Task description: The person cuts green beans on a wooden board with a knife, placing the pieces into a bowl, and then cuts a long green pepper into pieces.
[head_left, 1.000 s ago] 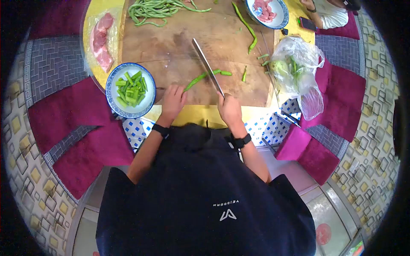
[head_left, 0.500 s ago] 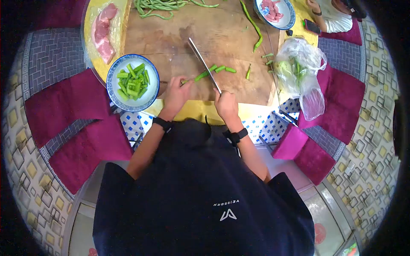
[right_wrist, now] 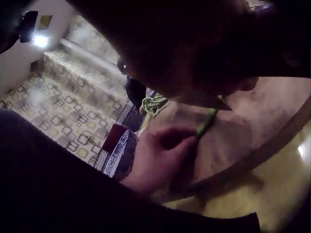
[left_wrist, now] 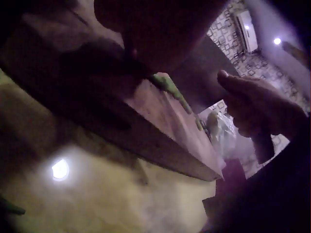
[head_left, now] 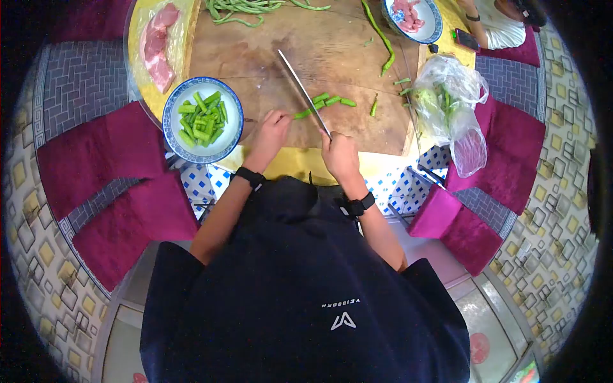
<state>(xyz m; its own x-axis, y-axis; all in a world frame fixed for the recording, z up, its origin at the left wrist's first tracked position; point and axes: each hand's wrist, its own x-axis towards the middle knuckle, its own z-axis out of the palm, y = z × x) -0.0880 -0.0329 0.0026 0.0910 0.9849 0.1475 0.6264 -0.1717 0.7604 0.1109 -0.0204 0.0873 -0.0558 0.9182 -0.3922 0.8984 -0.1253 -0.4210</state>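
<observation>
On the wooden board [head_left: 242, 57], my left hand [head_left: 269, 135] pinches the near end of a long green pepper [head_left: 302, 114]. The right wrist view shows the thumb and fingertips at the end of this pepper [right_wrist: 208, 121]. My right hand [head_left: 341, 155] grips the handle of a knife [head_left: 297, 80], whose blade slants away to the left and crosses over the pepper. Short cut pepper pieces [head_left: 332, 101] lie just right of the blade. To the left stands a blue-rimmed bowl [head_left: 237, 131] of chopped green pieces.
Raw meat [head_left: 158, 48] lies on plastic at the left. Green beans [head_left: 239, 9] and another long pepper [head_left: 382, 38] are farther back. A bowl [head_left: 437, 29] of sliced meat, a phone [head_left: 466, 39] and a plastic bag [head_left: 447, 96] of vegetables sit right. Another person [head_left: 504, 29] sits behind.
The pepper has become shorter, with more cut pieces to the right of the blade. My left hand has shifted forward and slightly right; the knife remains in my right hand.
</observation>
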